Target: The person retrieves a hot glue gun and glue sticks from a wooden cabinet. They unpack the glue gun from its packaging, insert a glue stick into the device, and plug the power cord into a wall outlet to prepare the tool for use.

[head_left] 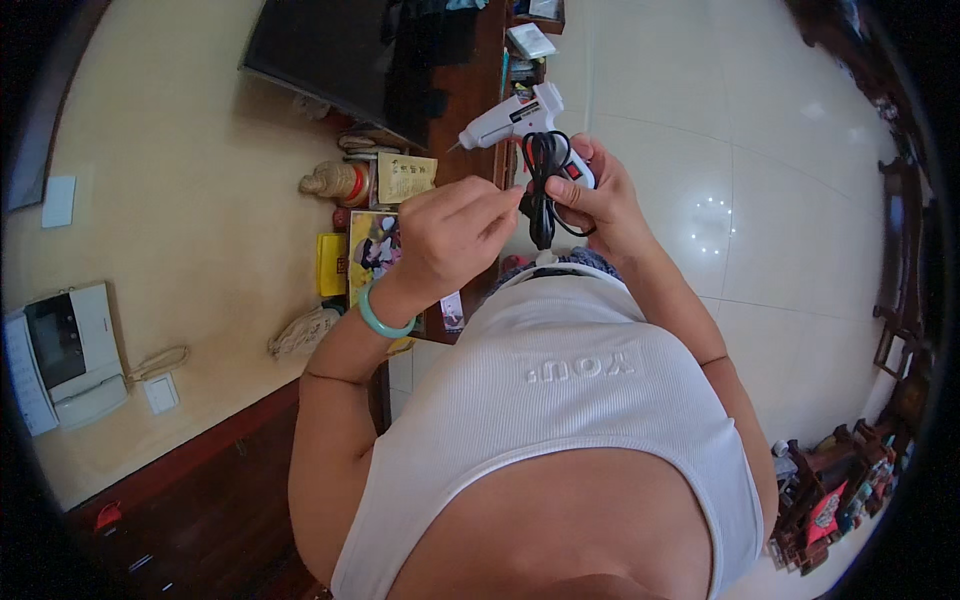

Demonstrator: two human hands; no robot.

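Observation:
A white glue gun points its nozzle to the left, with a coiled black cord hanging against its handle. My right hand grips the handle, and its thumb lies over the cord bundle. My left hand, with a pale green bangle on the wrist, is just left of the cord; its fingers are closed, fingertips close to the coil, and what they pinch, if anything, is too small to make out.
A dark screen stands on a wooden cabinet at upper left, with booklets, an ornament and boxes nearby. A wall telephone is at far left. The tiled floor extends right toward dark wooden furniture.

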